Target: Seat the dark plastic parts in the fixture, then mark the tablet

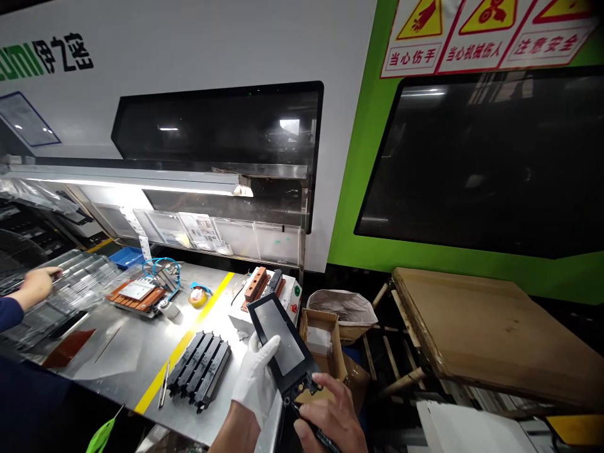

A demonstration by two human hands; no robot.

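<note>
Both hands on one black frame part (282, 343), held up past the steel table (141, 352) edge: my gloved left hand (257, 377) clasps its long side so it stays steady, bare right hand (330, 415) pinches the lower end. Stacked black parts (201, 368) lie close by.

**Both hands meeting low in view**

The left hand (257, 374), wearing a white glove, is reaching up from the bottom edge with its forearm bare, the thumb standing apart from the fingers and the fingers curling in a grip. The right hand (330, 418) is bare, lying just beside the left, knuckles up, fingers bending inward and pinching at the fingertips (325, 379).
</note>
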